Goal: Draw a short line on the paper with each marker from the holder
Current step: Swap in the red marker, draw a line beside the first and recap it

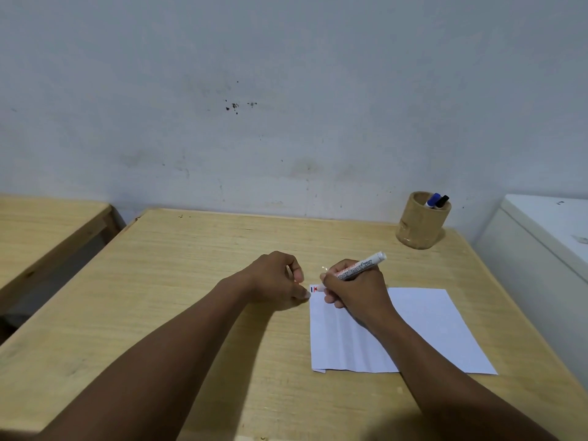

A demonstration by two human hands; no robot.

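Head view: A white board marker is gripped in the right hand, fingers closed around the barrel, tip set at the far left corner of the paper. A short blue line is seen there, with a red mark beside it. The left hand is curled at the paper's edge; something small, possibly the cap, appears pinched. The holder, containing a blue marker and a black marker, is placed at the table's far right corner.
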